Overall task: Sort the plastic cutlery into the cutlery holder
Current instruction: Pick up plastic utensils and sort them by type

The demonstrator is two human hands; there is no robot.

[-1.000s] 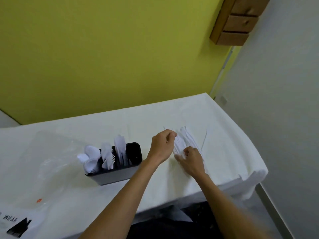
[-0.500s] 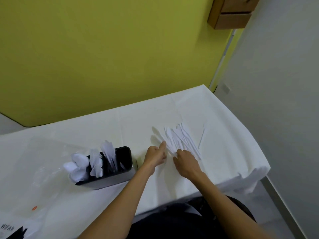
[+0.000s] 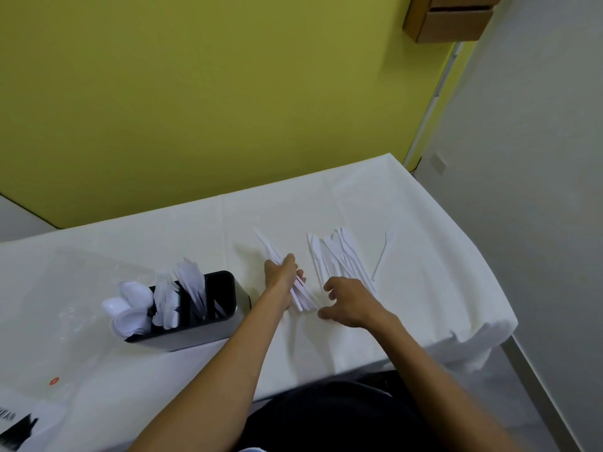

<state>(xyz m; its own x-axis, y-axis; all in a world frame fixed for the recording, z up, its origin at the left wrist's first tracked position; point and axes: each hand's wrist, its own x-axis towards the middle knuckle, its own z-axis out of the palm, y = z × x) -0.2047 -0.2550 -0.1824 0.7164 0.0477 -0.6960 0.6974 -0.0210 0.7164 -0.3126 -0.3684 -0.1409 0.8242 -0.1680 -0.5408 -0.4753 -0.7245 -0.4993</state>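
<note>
Since the earlier frame my left hand had pulled a bundle of white knives away from the pile and was clenched around it, lifted slightly off the table near its front edge, while my right hand had let go, fingers spread and empty, just beside the remaining knives. That pile lay fanned out toward the table's right end, one stray knife apart on its right. The cutlery holder stood left of my left hand near the front edge, spoons, forks and knives upright in separate compartments.
</note>
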